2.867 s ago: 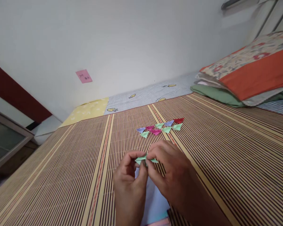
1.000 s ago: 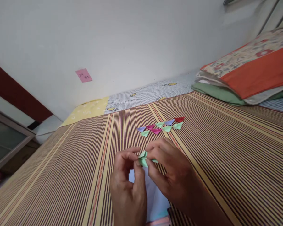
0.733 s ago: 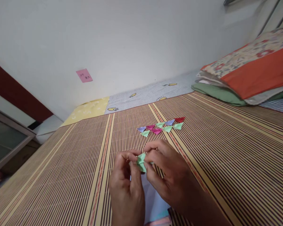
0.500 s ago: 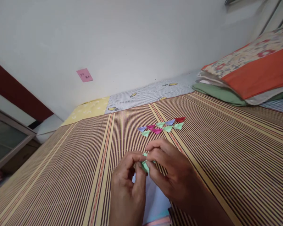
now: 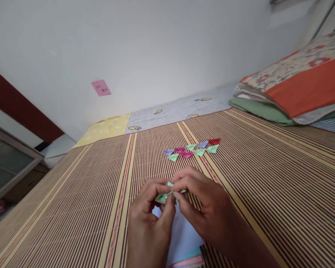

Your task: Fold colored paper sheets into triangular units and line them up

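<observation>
Folded paper piece [image 5: 162,198], one, light green, held between the two hands above a white-topped paper stack [image 5: 184,232]. Left hand [image 5: 150,219]: grip pinching the piece between thumb and index finger. Right hand [image 5: 208,203]: grip pinching its other end, fingertips close to the left's. Farther out, nine folded papers in two staggered rows, green, magenta, lavender and red, on a striped mat [image 5: 72,201]. Right edge: piled bedding [image 5: 307,93], orange and floral uppermost. Wall: pink note [image 5: 101,88], handwritten.
</observation>
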A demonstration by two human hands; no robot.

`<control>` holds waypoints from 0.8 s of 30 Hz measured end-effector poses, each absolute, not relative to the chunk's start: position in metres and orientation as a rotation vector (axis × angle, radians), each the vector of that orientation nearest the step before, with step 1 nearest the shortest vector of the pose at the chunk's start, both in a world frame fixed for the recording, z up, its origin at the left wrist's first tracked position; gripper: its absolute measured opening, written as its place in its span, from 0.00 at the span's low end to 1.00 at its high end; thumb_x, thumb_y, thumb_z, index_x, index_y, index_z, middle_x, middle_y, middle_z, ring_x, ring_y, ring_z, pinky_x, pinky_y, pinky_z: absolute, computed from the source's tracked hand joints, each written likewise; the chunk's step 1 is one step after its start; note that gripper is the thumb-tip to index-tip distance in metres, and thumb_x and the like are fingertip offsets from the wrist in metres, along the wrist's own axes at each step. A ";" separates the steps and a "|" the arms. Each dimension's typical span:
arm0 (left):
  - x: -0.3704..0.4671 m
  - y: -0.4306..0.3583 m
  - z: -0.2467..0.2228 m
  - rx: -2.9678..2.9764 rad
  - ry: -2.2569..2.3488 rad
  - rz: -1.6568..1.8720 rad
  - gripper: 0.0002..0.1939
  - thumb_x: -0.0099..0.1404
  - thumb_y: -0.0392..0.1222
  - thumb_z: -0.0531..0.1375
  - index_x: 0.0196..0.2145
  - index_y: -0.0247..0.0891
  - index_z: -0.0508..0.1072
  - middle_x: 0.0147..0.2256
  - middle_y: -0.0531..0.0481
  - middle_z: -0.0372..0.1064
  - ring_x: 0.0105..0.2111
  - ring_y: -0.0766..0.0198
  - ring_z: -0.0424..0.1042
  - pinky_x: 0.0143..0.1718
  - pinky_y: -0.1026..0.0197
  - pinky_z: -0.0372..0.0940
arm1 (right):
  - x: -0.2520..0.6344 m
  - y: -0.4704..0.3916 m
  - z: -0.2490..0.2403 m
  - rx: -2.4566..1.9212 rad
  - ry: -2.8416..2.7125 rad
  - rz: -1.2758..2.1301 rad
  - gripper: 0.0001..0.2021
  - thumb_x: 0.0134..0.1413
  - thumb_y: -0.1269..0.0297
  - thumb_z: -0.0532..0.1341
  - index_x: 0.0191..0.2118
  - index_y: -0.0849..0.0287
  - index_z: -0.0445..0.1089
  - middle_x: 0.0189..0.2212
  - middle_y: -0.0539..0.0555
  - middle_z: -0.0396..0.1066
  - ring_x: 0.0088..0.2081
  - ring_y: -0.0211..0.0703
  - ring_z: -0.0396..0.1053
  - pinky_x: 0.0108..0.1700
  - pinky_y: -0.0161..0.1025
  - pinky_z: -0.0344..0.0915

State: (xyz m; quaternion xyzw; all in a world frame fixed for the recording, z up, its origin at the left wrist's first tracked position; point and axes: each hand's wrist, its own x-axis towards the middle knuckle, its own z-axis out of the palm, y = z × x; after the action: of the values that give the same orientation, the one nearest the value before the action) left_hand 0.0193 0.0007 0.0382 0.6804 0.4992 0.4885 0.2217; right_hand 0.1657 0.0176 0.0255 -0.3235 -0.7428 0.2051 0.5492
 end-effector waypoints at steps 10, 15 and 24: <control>0.017 0.000 0.033 2.179 1.483 1.327 0.10 0.69 0.27 0.59 0.37 0.43 0.73 0.45 0.50 0.72 0.46 0.62 0.74 0.46 0.60 0.69 | 0.167 0.019 0.022 -1.032 -1.765 0.382 0.11 0.56 0.81 0.52 0.34 0.57 0.65 0.36 0.53 0.70 0.39 0.45 0.70 0.41 0.42 0.64; 0.018 0.004 0.032 2.237 1.433 1.316 0.12 0.70 0.26 0.58 0.38 0.44 0.72 0.45 0.51 0.71 0.46 0.63 0.73 0.47 0.60 0.68 | 0.165 0.017 0.019 -1.152 -1.856 0.240 0.10 0.62 0.77 0.54 0.35 0.58 0.69 0.32 0.53 0.70 0.36 0.47 0.69 0.39 0.43 0.62; 0.020 0.007 0.026 2.186 1.451 1.234 0.10 0.71 0.28 0.58 0.37 0.42 0.73 0.46 0.49 0.71 0.43 0.62 0.73 0.43 0.60 0.67 | 0.170 0.017 0.018 -1.289 -1.936 0.254 0.11 0.58 0.82 0.54 0.32 0.58 0.67 0.29 0.51 0.67 0.29 0.43 0.66 0.31 0.40 0.53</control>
State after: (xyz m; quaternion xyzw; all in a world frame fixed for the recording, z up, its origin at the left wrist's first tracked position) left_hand 0.0197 0.0067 0.0255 0.7485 0.4969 0.4223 0.1207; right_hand 0.1701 0.0169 0.0176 -0.5072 -0.7618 0.0999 0.3904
